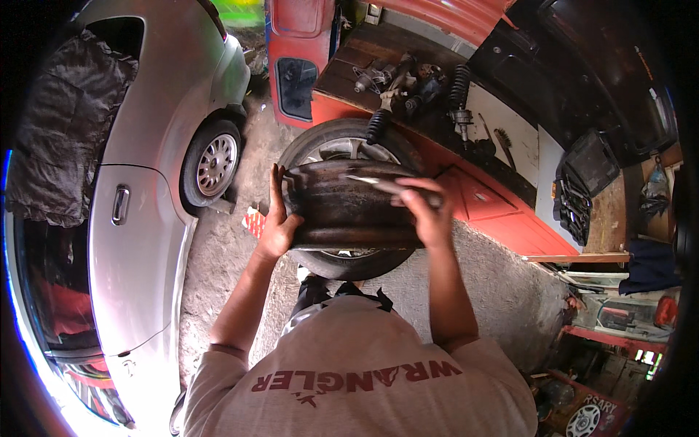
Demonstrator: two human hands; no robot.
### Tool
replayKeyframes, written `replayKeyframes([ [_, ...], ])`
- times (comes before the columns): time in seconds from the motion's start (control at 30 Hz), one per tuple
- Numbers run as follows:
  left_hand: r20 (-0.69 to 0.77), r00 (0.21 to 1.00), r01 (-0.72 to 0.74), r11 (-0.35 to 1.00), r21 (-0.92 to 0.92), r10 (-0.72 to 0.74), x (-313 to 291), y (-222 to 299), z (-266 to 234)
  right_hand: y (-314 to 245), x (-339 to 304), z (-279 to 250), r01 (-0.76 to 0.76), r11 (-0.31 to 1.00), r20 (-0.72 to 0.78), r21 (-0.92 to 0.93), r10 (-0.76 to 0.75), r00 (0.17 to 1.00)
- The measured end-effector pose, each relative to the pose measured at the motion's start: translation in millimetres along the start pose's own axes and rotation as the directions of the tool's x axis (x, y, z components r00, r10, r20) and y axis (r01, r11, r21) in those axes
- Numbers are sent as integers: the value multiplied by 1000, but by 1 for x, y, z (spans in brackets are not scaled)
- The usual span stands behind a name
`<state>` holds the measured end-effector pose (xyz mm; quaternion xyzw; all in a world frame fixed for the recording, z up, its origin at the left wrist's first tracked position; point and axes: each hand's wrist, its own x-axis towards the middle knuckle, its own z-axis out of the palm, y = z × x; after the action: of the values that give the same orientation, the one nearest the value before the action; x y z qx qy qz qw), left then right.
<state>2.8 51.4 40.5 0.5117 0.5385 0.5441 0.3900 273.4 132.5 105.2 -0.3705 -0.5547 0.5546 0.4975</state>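
A bare, rusty brown wheel rim (338, 210) stands on its edge in front of me, its barrel turned up towards me. My left hand (278, 218) grips its left edge, fingers stretched along the side and thumb over the lip. In my right hand (426, 211) is a slim pointed scraper (371, 180), its pale blade lying against the upper part of the barrel and pointing left. Its handle is partly hidden by my fingers. Beneath the rim lies a tyre (331, 266) on a spoked alloy wheel (351, 149).
A silver car (145, 240) stands at the left. On the workbench (349, 58) at the far side lie shock absorbers (459, 95), a wire brush (504, 146) and other greasy parts. Right of it are a black socket case (575, 204) and red cabinet doors (473, 197).
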Motion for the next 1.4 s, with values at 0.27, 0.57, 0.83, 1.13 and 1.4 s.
replayKeyframes([
  [0.27,26,1000,1,999,36,-2,3,2,0,10,-17,-28,-41,997,-114,-67,33,993],
  [0.57,7,1000,4,1000,-5,-3,2,-5,-3,12,-22,-78,43,993,-174,-106,-61,983],
  [0.83,-4,1000,-16,1000,10,16,1,-6,-1,20,-10,-16,45,999,1,28,-45,999],
  [1.13,24,1000,11,1000,2,-11,3,2,2,31,-16,-68,30,998,-256,56,-14,967],
  [1.4,5,1000,-2,997,-74,2,0,-11,-4,20,-5,-35,-38,995,-80,96,46,996],
])
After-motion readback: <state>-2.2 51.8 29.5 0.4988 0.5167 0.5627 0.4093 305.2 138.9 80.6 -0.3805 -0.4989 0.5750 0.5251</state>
